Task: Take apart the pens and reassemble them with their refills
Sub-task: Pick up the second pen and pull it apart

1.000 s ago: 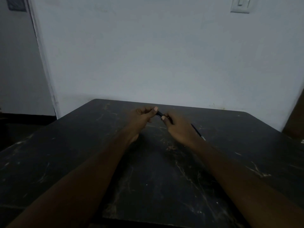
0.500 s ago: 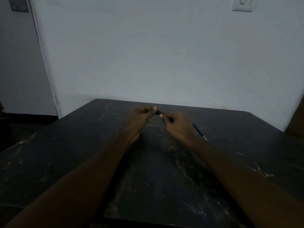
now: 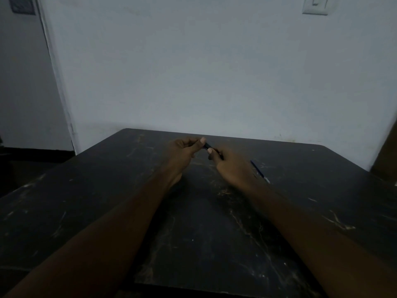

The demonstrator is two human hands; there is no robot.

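Dark pen (image 3: 208, 146) slanting left-far to right-near, both hands

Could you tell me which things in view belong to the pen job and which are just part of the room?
Job:
- pen, dark, pinched between left hand and right hand
- refill, thin, lying on the table right of the right hand

Not part of it:
- wall switch
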